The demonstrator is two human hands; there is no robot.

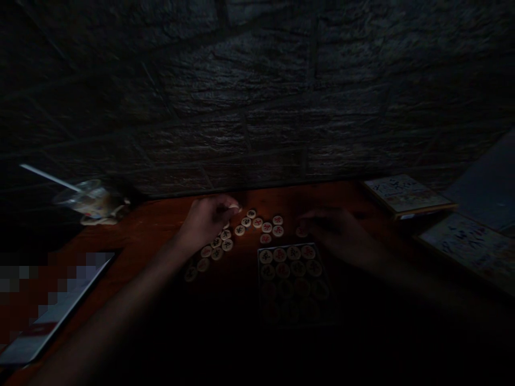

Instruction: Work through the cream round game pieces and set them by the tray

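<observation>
My left hand (207,219) pinches a round xiangqi piece (234,206) between thumb and fingertips, raised over the table. Beneath and beside that hand lie loose xiangqi pieces (216,253) with dark and red characters. Another loose group of pieces (257,222) lies between my hands. At the right, my right hand (332,228) has its fingers curled at a red-marked xiangqi piece (301,231); shadow hides part of the grip. Close in front of me is a square box (258,262) with pieces set in rows, its near part very dark.
A plastic cup (94,201) with a straw stands at the far left. A flat pale-topped object (60,316) lies at the left edge. Two flat boxes (408,193) with printed lids lie at the right. A stone-block wall (257,107) rises behind the wooden table (156,214).
</observation>
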